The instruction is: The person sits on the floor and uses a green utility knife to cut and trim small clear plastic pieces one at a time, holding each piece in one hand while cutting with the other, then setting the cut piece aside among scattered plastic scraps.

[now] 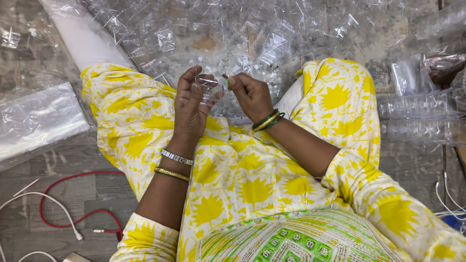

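Left hand (190, 104) cups clear plastic piece (209, 89) (right hand (250, 94) seemingly pinching).

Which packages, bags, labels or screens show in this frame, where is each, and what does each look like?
Plastic bag: flat on the floor at far left, clear, rectangular, crinkled.
Stacked clear containers: at right beside the knee, lying in long transparent rows.
Loose clear pieces: heaped on the floor ahead of the legs, small and transparent.
Clear piece: held in the left hand; the right hand pinches something small and green beside it.
No labels, signs or screens visible.
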Demonstrator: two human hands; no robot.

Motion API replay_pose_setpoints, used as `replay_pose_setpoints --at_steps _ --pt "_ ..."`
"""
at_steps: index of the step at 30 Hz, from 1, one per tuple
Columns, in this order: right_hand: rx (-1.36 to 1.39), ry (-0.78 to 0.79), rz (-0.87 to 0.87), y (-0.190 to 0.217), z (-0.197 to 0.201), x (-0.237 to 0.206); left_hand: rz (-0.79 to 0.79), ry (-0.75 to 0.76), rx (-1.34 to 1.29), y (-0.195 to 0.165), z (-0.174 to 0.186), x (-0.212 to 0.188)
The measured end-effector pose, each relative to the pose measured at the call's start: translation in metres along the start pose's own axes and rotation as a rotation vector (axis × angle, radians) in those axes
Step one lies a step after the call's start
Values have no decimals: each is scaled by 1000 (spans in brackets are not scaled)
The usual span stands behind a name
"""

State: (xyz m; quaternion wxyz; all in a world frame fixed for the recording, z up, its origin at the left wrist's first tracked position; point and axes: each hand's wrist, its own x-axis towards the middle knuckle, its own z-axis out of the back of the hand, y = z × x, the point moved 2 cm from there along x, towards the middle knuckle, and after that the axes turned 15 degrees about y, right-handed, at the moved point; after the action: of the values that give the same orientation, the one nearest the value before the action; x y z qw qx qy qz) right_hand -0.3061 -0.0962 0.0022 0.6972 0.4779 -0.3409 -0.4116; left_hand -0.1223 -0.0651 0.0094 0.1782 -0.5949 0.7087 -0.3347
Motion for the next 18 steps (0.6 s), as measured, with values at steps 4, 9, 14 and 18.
replay_pose_setpoints --at_steps 4,9,14,18 --pt "109 264 10 12 -7 -10 -40 -64 25 0 5 1" --pt "9 -4 82 32 14 -2 -27 -13 49 2 5 -1" --pt "-184 115 312 22 18 3 57 -51 133 5 3 1" --pt "343 77 -62 -13 22 11 58 -92 7 -2 5 -1"
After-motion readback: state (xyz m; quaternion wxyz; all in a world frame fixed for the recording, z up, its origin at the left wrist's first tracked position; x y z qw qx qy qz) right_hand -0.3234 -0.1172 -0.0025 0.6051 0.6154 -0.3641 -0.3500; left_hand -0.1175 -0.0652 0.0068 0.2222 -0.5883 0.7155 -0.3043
